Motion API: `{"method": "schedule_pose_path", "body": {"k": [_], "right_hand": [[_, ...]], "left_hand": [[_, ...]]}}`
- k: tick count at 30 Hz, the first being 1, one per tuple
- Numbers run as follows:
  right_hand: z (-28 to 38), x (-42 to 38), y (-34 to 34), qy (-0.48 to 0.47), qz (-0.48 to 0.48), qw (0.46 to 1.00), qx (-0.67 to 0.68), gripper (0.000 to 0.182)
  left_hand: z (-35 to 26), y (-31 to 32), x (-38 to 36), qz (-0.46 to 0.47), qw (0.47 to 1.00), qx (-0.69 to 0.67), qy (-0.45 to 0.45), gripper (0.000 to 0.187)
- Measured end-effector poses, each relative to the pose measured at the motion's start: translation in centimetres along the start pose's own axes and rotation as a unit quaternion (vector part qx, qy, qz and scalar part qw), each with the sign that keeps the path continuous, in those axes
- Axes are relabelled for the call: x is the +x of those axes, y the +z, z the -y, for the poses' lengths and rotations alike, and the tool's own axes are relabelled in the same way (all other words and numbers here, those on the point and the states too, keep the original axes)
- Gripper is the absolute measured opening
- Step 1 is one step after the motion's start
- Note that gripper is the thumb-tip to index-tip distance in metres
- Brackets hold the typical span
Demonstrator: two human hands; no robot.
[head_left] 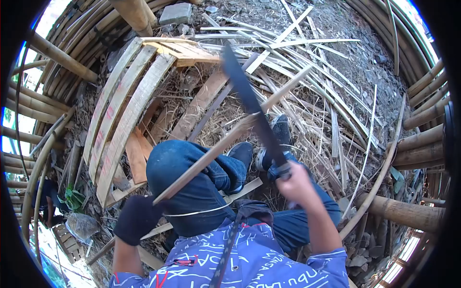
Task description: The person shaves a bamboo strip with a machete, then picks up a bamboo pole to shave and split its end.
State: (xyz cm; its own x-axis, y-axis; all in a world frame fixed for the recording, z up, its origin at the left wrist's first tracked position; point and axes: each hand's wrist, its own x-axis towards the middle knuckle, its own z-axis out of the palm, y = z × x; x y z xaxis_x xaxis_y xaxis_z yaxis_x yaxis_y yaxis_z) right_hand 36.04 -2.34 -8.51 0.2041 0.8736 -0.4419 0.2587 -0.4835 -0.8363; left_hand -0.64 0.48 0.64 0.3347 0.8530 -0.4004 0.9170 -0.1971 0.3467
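My left hand (138,220), in a dark glove, is closed around the lower end of a long bamboo strip (206,157). The strip slants up and right over my left knee, past my shoes. My bare right hand (297,185), slightly blurred, grips the handle of a machete (247,98). Its broad dark blade points up and away from me. Partway along, the blade crosses the strip and overlaps it in this view. Below both, my legs in blue jeans (192,211) are bent, with dark shoes (240,153) on the ground.
A slatted wooden crate (129,103) lies at the left. Split bamboo strips (307,91) and shavings are strewn ahead. A grey block (175,13) sits at the back. Thick bamboo poles (408,211) edge the right side. At far left is another person (45,194).
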Motion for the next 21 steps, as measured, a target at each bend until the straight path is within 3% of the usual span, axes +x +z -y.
{"method": "schedule_pose_path", "body": {"k": [1, 4, 6, 8, 10, 13, 15, 16, 21], "right_hand": [[0.0, -0.4, 0.8, -0.061, 0.063, 0.993, -0.084, 0.023], [1.5, -0.3, -1.1, -0.024, 0.065, 0.997, -0.040, 0.027], [1.4, -0.3, -1.3, -0.034, 0.038, 0.998, -0.030, 0.025], [1.3, -0.1, -1.4, -0.054, 0.025, 0.998, -0.032, 0.022], [1.4, 0.2, -1.7, 0.073, -0.066, 0.979, 0.176, 0.017], [1.2, 0.4, -2.1, 0.063, -0.082, 0.989, 0.109, 0.016], [1.1, -1.2, 0.0, -0.060, 0.043, 0.991, -0.114, 0.018], [1.0, -1.5, 0.4, 0.006, 0.062, 0.997, -0.038, 0.027], [2.8, -0.9, -1.8, 0.000, 0.044, 0.999, -0.008, 0.033]], "left_hand": [[0.1, 0.0, 0.0, 0.003, 1.000, 0.000, 0.000, 0.018], [0.7, 0.5, 0.3, -0.001, 0.999, -0.009, -0.032, 0.021], [1.7, 1.4, 0.2, -0.013, 0.995, 0.047, 0.086, 0.026], [1.8, 1.5, 0.0, -0.020, 0.997, 0.042, 0.061, 0.026], [1.6, 1.3, 0.1, -0.028, 0.998, 0.038, 0.035, 0.026], [1.6, 0.5, 0.2, -0.001, 0.997, 0.062, 0.044, 0.014], [1.1, -0.1, 0.3, 0.020, 0.997, 0.053, 0.045, 0.013], [0.4, -0.2, 0.7, -0.014, 0.999, -0.002, 0.029, 0.017], [0.8, 0.6, 0.8, 0.004, 0.995, 0.060, 0.076, 0.023]]}}
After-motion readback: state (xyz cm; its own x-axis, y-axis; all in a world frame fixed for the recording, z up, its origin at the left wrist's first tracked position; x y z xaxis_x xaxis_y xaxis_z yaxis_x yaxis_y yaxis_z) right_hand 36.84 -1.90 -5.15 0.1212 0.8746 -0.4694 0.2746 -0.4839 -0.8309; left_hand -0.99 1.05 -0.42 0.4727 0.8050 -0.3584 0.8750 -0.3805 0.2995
